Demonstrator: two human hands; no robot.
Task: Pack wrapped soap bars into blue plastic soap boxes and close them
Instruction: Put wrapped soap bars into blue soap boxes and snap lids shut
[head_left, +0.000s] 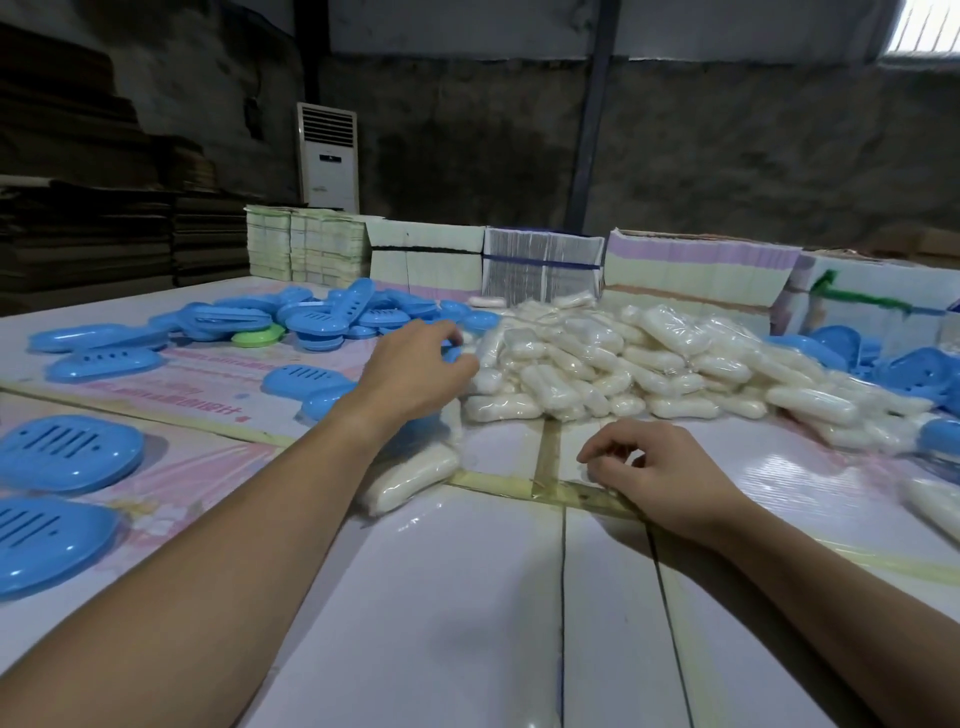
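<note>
Now left hand (415, 371) reaching, grip loose, soap heap (623, 358) just beyond; right hand (660, 473) curled (empty), table (467, 597).

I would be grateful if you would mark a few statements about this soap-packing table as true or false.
1. One green soap box lies among the blue soap boxes. True.
2. The right hand holds a wrapped soap bar. False: it rests on the table, fingers loosely curled, holding nothing.
3. The left hand reaches toward the edge of the soap pile. True.
4. A lone wrapped bar lies by the left forearm. True.
5. The soap pile sits inside a cardboard carton. False: it lies loose on the table.
</note>
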